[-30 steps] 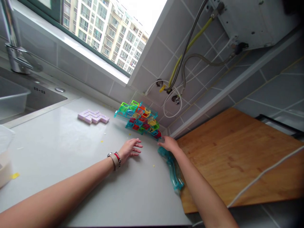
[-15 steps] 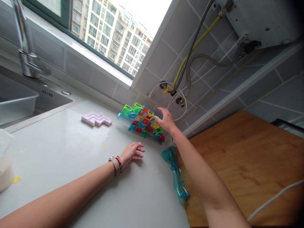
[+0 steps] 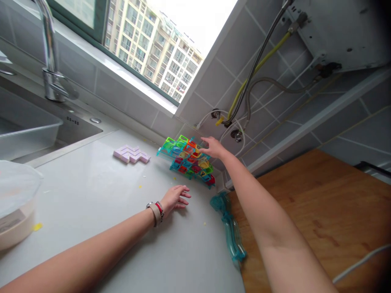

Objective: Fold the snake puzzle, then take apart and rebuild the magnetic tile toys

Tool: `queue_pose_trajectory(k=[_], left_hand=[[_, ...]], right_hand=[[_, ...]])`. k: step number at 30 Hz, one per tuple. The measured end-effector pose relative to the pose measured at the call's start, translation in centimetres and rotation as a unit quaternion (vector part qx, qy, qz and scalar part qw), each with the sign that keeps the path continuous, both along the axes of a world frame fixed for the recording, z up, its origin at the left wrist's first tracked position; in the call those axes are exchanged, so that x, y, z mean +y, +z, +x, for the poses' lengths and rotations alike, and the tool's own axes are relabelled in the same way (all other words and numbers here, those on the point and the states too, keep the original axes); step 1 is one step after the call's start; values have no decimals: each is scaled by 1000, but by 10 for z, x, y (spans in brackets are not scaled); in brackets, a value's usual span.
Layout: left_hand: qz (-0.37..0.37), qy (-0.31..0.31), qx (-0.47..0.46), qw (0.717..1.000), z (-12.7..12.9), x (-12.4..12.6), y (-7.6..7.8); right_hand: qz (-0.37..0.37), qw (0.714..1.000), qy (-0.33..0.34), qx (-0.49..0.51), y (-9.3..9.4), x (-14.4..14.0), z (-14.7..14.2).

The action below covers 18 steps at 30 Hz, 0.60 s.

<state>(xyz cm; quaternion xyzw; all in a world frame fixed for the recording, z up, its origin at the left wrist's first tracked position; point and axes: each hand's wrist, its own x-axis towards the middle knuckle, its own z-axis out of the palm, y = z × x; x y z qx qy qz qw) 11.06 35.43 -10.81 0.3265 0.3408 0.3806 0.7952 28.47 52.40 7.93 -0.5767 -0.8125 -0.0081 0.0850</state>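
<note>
A stack of clear coloured plastic blocks [image 3: 186,160] leans against the tiled wall at the back of the white counter [image 3: 91,191]. My right hand [image 3: 214,147] reaches over its top right edge, fingers spread and touching the upper blocks. My left hand [image 3: 175,197] lies flat on the counter in front of the stack, palm down, holding nothing; a bracelet and band sit on its wrist. A teal translucent piece [image 3: 230,230] lies along the counter edge under my right forearm.
A pale pink zigzag block piece [image 3: 131,154] lies left of the stack. A sink [image 3: 27,130] with a tap [image 3: 50,61] is at far left, a lidded container [image 3: 15,203] near it. A wooden board [image 3: 320,211] fills the right. Hoses [image 3: 241,101] hang on the wall.
My right hand has risen from the counter beside the teal piece to the top of the coloured stack. The left hand has stayed flat. The view has shifted slightly.
</note>
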Motion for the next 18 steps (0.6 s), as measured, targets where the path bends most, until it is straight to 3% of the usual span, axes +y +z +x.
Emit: queue_pose_trajectory(k=[6, 12, 18], left_hand=[[-2, 1, 6, 1000, 0, 0, 2], [-3, 2, 9, 1000, 0, -2, 4], [0, 0, 10, 1000, 0, -2, 3]], right_hand=[[-17, 999, -17, 22, -13, 1, 7], [43, 994, -55, 83, -19, 1, 15], [122, 971, -128, 164, -31, 1, 34]])
